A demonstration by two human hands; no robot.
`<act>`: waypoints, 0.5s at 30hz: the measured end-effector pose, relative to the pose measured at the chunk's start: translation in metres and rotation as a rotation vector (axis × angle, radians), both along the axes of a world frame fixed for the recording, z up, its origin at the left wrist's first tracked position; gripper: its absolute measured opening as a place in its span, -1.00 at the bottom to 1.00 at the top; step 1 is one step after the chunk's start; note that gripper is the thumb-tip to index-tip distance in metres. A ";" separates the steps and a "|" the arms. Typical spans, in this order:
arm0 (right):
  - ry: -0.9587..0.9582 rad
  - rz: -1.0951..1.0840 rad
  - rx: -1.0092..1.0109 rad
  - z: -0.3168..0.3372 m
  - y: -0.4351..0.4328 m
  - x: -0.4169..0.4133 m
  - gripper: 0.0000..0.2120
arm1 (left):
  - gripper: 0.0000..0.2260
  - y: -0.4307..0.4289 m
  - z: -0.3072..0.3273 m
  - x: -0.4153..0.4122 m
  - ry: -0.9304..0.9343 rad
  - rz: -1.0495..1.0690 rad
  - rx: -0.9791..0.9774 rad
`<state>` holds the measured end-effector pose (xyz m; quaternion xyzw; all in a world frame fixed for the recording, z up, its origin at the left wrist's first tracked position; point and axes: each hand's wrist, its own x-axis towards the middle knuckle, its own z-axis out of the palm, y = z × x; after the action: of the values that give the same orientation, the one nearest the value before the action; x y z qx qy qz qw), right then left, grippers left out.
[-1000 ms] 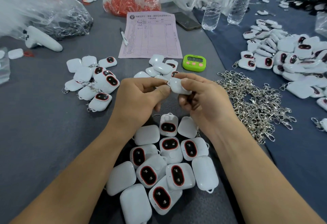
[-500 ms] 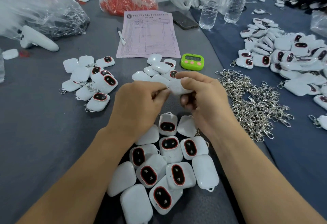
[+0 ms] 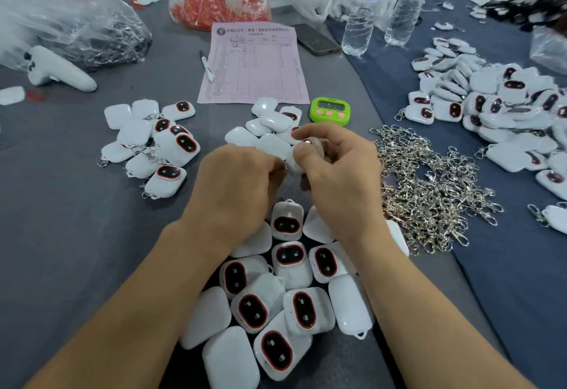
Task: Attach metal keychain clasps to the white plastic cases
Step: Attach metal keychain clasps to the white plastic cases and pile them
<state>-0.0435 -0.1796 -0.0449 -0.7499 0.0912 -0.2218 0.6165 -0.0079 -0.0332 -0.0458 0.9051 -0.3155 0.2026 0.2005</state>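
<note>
Holding a white plastic case (image 3: pixel 293 165) above the bench (image 3: pixel 61 235), the right hand (image 3: pixel 340 173) curls its grip round it; the left hand (image 3: pixel 236 186) pinches its edge, metal clasps (image 3: pixel 429 192) heaped alongside.

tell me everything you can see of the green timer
The green timer is a small lime-green plastic block with rounded corners and a dark display above three pink buttons; the digits are too blurred to read. It sits on the grey table by the lower right corner of the pink form, right of some white cases. Nothing else seems to touch it.
</note>
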 end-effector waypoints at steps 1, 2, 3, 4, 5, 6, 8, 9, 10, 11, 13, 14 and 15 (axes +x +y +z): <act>-0.010 -0.009 -0.025 0.000 0.002 0.000 -0.87 | -0.89 -0.001 0.001 -0.001 -0.062 0.016 0.014; -0.008 -0.002 0.009 0.000 0.002 0.000 -0.86 | -0.88 -0.001 0.000 -0.002 -0.083 0.030 -0.007; 0.007 0.015 0.090 0.001 0.000 0.002 -0.85 | -0.85 -0.001 -0.001 -0.002 -0.037 0.028 -0.064; 0.034 0.034 0.201 0.002 -0.002 0.003 -0.85 | -0.81 -0.002 -0.002 -0.002 0.093 0.016 -0.166; 0.070 0.052 0.320 0.004 -0.005 0.004 -0.84 | -0.78 -0.003 -0.003 0.000 0.284 -0.007 -0.305; 0.106 0.070 0.428 0.006 -0.008 0.005 -0.83 | -0.78 -0.004 -0.004 0.002 0.476 -0.028 -0.457; 0.151 0.108 0.580 0.006 -0.010 0.007 -0.81 | -0.77 -0.006 -0.004 0.005 0.729 -0.033 -0.638; 0.158 0.126 0.627 0.006 -0.010 0.007 -0.81 | -0.75 -0.007 -0.004 0.005 0.795 -0.050 -0.666; 0.161 0.139 0.657 0.006 -0.010 0.007 -0.81 | -0.74 -0.007 -0.004 0.005 0.835 -0.074 -0.676; 0.165 0.145 0.673 0.005 -0.009 0.007 -0.81 | -0.75 -0.008 -0.004 0.004 0.859 -0.089 -0.686; 0.173 0.145 0.676 0.005 -0.008 0.007 -0.81 | -0.77 -0.007 -0.003 0.004 0.840 -0.099 -0.698; 0.170 0.139 0.661 0.005 -0.007 0.007 -0.81 | -0.78 -0.005 -0.003 0.004 0.785 -0.090 -0.678; 0.155 0.129 0.618 0.004 -0.007 0.007 -0.81 | -0.79 -0.004 -0.002 0.004 0.690 -0.077 -0.614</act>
<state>-0.0360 -0.1871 -0.0412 -0.5460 0.1532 -0.0862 0.8191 -0.0034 -0.0367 -0.0482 0.8060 -0.1891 -0.0341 0.5598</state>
